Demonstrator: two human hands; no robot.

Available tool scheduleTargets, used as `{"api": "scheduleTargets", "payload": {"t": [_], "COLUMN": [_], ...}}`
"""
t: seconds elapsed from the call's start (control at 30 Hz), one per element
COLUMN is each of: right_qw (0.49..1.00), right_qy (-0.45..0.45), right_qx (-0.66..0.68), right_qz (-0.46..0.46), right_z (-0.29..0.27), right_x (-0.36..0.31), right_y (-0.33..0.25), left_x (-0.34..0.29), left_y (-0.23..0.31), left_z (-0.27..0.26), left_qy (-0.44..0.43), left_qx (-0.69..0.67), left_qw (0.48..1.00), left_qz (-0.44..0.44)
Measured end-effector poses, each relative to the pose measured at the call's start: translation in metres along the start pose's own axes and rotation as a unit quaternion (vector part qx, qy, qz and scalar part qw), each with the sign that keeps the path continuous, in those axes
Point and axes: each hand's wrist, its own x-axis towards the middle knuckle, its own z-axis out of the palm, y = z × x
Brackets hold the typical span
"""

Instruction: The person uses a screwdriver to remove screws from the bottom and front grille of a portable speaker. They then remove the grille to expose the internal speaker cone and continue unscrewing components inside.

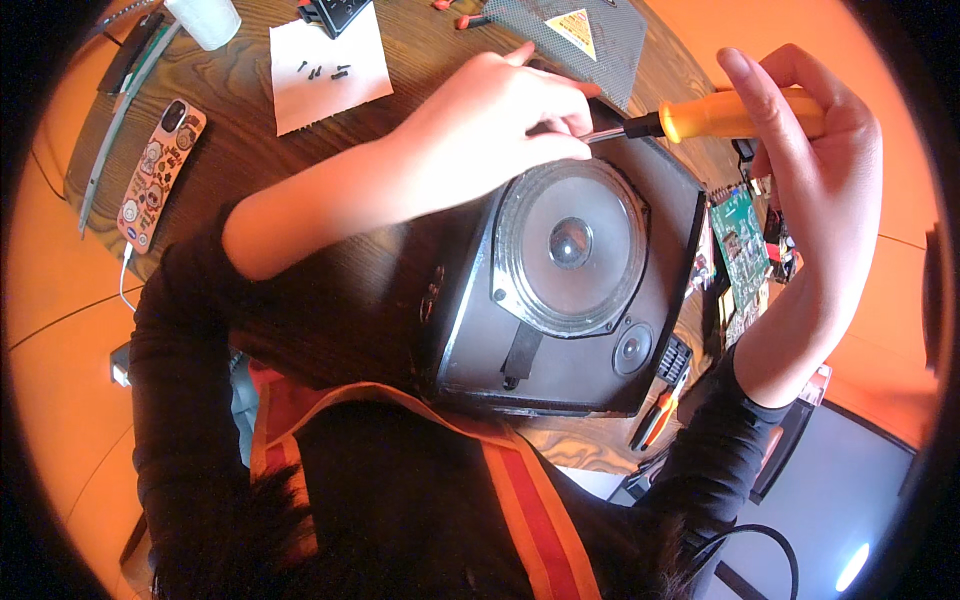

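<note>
A black speaker box (590, 375) lies on the table in front of me, with a large round cone (610, 215) and a smaller round driver (632, 348) facing up. My right hand (810, 130) is closed around the yellow handle of a screwdriver (715, 115), held sideways above the speaker's far right part. The screwdriver's metal tip points left and reaches the fingertips of my left hand (505, 115). My left thumb and fingers are pinched together there, over the cone's far edge; what they hold is too small or hidden to make out.
White paper (330, 95) with several small dark screws lies at the far left, near a phone (160, 175) on a cable. A dark mesh grille (520, 25) sits at the back. To the right are a green circuit board (740, 245) and an orange-and-black tool (660, 412).
</note>
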Motion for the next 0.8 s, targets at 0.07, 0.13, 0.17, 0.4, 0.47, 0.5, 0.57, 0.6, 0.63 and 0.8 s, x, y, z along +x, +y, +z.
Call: {"api": "scheduleTargets", "payload": {"t": [0.07,0.13,0.17,0.4,0.47,0.5,0.57,0.6,0.63,0.8], "right_qw": [0.998,0.987,0.973,0.936,0.838,0.807,0.761,0.694,0.676,0.669], "right_qy": [0.011,0.055,0.093,0.153,0.226,0.203,0.142,0.072,0.132,-0.018], "right_qx": [-0.013,-0.014,-0.011,0.224,0.489,0.549,0.628,0.710,0.725,0.730], "right_qz": [-0.060,-0.154,-0.212,-0.226,-0.088,-0.074,-0.087,-0.098,-0.004,-0.138], "right_z": [0.004,0.008,0.013,0.039,0.053,0.051,0.052,0.051,0.050,0.053], "right_x": [0.002,0.009,0.015,0.001,-0.010,-0.011,-0.010,-0.006,-0.005,0.024], "right_y": [0.001,0.003,0.004,-0.006,-0.017,-0.019,-0.025,-0.025,-0.027,-0.008], "left_x": [0.001,0.003,0.005,0.011,0.008,0.006,-0.002,-0.008,-0.017,-0.053], "left_y": [-0.003,-0.005,-0.006,-0.004,-0.005,-0.006,-0.008,-0.007,-0.004,0.006], "left_z": [-0.006,-0.012,-0.016,-0.021,-0.015,-0.012,-0.010,-0.007,0.000,0.024], "left_qy": [-0.047,-0.086,-0.106,-0.154,-0.099,-0.080,-0.092,-0.044,0.017,0.101], "left_qx": [-0.021,-0.024,0.029,0.017,0.039,0.039,0.073,0.090,0.102,-0.135], "left_qw": [0.998,0.996,0.994,0.987,0.990,0.992,0.991,0.993,0.994,0.968], "left_qz": [-0.025,-0.027,0.013,0.042,0.090,0.092,0.063,0.057,0.046,-0.185]}}
